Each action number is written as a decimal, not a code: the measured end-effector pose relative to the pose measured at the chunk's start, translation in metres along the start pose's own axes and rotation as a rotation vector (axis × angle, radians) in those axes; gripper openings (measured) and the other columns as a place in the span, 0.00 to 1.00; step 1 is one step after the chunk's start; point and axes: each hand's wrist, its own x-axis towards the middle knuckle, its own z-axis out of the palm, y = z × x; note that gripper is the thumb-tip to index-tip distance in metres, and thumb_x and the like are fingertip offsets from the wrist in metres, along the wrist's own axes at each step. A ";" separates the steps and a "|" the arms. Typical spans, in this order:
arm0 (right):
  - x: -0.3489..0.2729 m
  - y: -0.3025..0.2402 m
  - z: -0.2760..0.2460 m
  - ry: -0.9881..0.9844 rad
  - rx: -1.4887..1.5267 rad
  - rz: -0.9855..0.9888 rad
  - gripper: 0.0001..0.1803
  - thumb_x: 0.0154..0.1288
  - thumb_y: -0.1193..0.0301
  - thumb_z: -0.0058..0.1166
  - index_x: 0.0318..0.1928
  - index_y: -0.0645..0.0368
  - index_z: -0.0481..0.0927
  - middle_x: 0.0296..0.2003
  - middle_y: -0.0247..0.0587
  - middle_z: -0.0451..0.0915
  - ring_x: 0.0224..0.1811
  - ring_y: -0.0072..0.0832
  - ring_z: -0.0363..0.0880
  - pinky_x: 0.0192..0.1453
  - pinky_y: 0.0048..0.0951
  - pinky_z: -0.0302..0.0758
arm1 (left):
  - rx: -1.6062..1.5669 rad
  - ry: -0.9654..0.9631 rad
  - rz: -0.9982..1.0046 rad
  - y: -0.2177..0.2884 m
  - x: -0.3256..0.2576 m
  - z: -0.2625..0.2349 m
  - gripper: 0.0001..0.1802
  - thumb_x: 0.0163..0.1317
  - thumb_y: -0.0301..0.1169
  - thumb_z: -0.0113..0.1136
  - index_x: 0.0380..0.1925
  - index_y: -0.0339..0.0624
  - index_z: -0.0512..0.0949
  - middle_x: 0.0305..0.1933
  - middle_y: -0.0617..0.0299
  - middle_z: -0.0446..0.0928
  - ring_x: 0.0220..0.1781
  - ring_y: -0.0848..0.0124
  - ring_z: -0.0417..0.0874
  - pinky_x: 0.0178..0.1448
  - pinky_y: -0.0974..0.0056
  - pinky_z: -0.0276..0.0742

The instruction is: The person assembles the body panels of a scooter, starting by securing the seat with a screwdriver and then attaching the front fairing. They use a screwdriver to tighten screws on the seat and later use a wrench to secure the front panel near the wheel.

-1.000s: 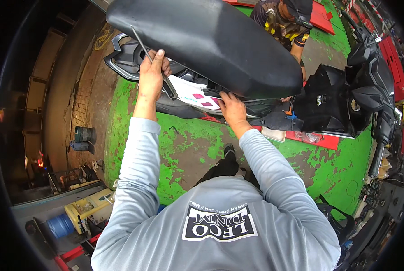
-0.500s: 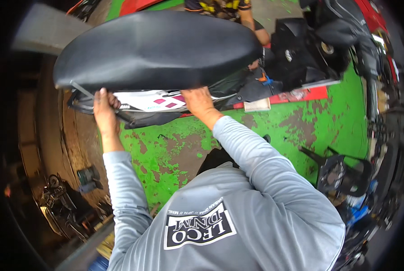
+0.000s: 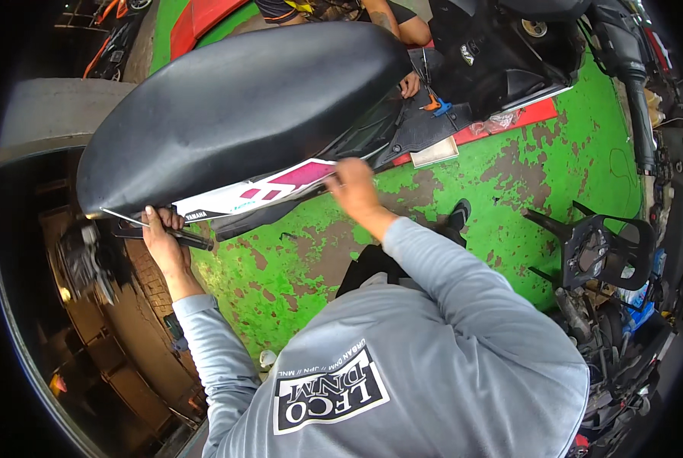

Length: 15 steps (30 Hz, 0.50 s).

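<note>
A scooter's long black seat lies across the upper view. Below its near edge runs a white side panel with magenta shapes. At the panel's rear end, my left hand is closed around a screwdriver, its thin metal shaft pointing left under the seat's tail. My right hand is at the panel's front end, fingers bent against the magenta part. That hand is smeared by motion, so I cannot tell whether it grips the panel or only touches it.
Across the scooter a co-worker's hand is near the footboard. An orange-and-blue tool lies on the footboard. A shallow white tray stands beside it. A black plastic stool stands right on the worn green floor.
The seat and panel sit slightly lower and more tilted in view. My right hand has moved forward along the panel, uncovering more magenta. My left hand keeps the screwdriver at the rear.
</note>
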 end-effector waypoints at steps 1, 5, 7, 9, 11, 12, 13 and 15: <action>-0.010 0.027 -0.003 0.066 0.027 0.220 0.13 0.61 0.66 0.66 0.37 0.60 0.78 0.36 0.48 0.78 0.43 0.48 0.78 0.48 0.49 0.73 | 0.008 0.007 -0.002 0.000 0.000 0.001 0.15 0.81 0.39 0.46 0.32 0.48 0.62 0.25 0.69 0.59 0.26 0.77 0.61 0.33 0.68 0.62; -0.015 0.120 -0.006 -0.135 0.099 0.467 0.21 0.62 0.56 0.68 0.36 0.63 0.77 0.33 0.48 0.80 0.39 0.49 0.79 0.46 0.46 0.76 | -0.001 -0.044 0.010 -0.002 0.005 0.003 0.14 0.81 0.39 0.46 0.33 0.48 0.63 0.25 0.69 0.59 0.26 0.76 0.60 0.33 0.68 0.61; 0.005 0.144 -0.007 -0.321 0.089 0.356 0.23 0.61 0.52 0.67 0.35 0.61 0.77 0.33 0.48 0.81 0.40 0.49 0.80 0.48 0.46 0.75 | 0.029 -0.065 0.034 -0.006 0.006 0.001 0.14 0.82 0.38 0.44 0.33 0.48 0.63 0.25 0.69 0.59 0.26 0.76 0.60 0.32 0.68 0.60; 0.027 0.154 -0.016 -0.517 -0.007 0.227 0.25 0.62 0.49 0.65 0.34 0.60 0.76 0.33 0.47 0.82 0.42 0.50 0.80 0.49 0.46 0.75 | 0.067 -0.012 0.024 -0.006 0.002 0.001 0.14 0.82 0.38 0.43 0.34 0.47 0.64 0.25 0.69 0.59 0.26 0.76 0.60 0.32 0.68 0.60; 0.038 0.158 -0.020 -0.564 -0.054 0.132 0.26 0.63 0.47 0.62 0.33 0.60 0.76 0.33 0.46 0.82 0.43 0.49 0.81 0.50 0.46 0.75 | 0.083 0.002 0.028 -0.006 0.001 0.000 0.13 0.82 0.38 0.43 0.35 0.47 0.65 0.25 0.69 0.59 0.27 0.76 0.61 0.33 0.68 0.60; 0.039 0.161 -0.020 -0.587 -0.080 0.083 0.26 0.63 0.46 0.61 0.32 0.59 0.76 0.34 0.46 0.82 0.44 0.49 0.81 0.51 0.47 0.75 | 0.082 0.004 0.030 -0.006 0.002 0.001 0.13 0.82 0.38 0.43 0.35 0.46 0.65 0.25 0.69 0.59 0.27 0.76 0.61 0.33 0.68 0.60; 0.035 0.161 -0.019 -0.578 -0.061 0.071 0.26 0.65 0.46 0.58 0.33 0.59 0.78 0.35 0.46 0.83 0.46 0.48 0.81 0.54 0.47 0.75 | 0.080 0.005 0.033 -0.007 0.002 0.003 0.14 0.82 0.38 0.43 0.35 0.46 0.66 0.25 0.69 0.59 0.27 0.76 0.61 0.33 0.67 0.60; 0.025 0.158 -0.014 -0.463 -0.099 0.044 0.25 0.66 0.46 0.57 0.33 0.59 0.80 0.34 0.45 0.83 0.46 0.47 0.81 0.55 0.47 0.75 | 0.065 -0.004 0.037 -0.006 0.003 0.003 0.14 0.82 0.38 0.43 0.34 0.46 0.66 0.26 0.68 0.59 0.27 0.76 0.62 0.34 0.67 0.61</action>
